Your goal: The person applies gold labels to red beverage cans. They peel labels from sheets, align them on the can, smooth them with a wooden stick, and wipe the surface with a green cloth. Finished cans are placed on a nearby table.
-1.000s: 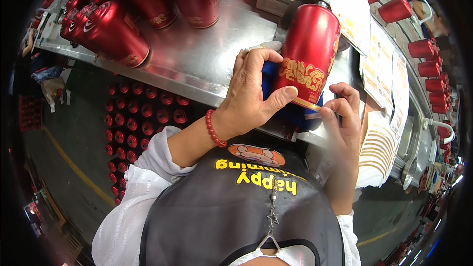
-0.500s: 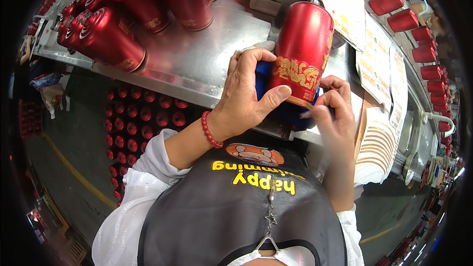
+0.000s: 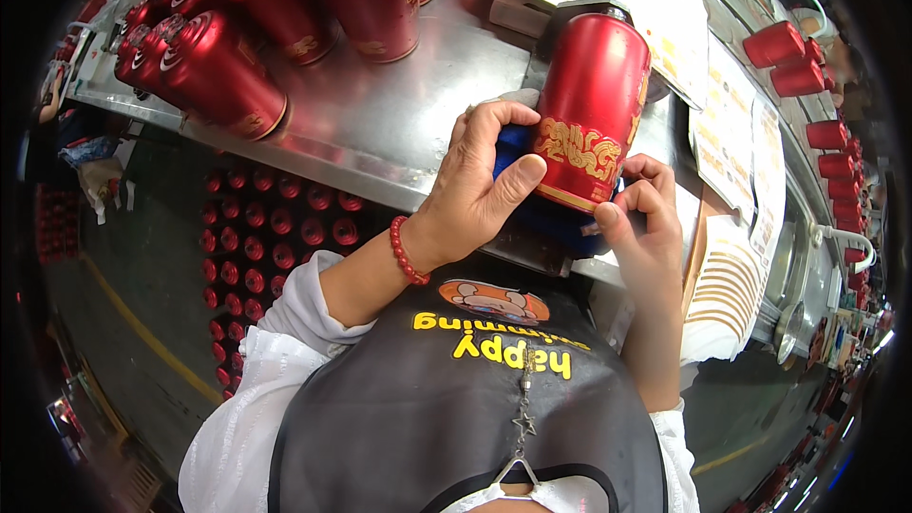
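A glossy red bottle (image 3: 597, 76) with a gold dragon-like pattern and a gold rim near its base lies in a blue-lined support (image 3: 551, 226), its dark neck pointing away from me. My left hand (image 3: 475, 171) curves round the bottle's left side. Its index fingertip touches the red surface, and the thumb rests by the lower left edge. At the lower right corner, my right hand (image 3: 648, 218) has its fingers curled, with thumb and forefinger closed on the rim. Whether anything thin is between those fingertips cannot be made out.
Several similar red bottles (image 3: 366, 5) stand on the metal table (image 3: 399, 100) at the far left. Printed sheets (image 3: 655, 14) lie beyond and to the right. Stacked white pieces with brown stripes (image 3: 727, 275) are at right. More red bottles (image 3: 280, 220) fill the floor below.
The right thumb has moved up against the bottle's lower corner. The left thumb has lifted slightly. The red containers at the far right have shifted along.
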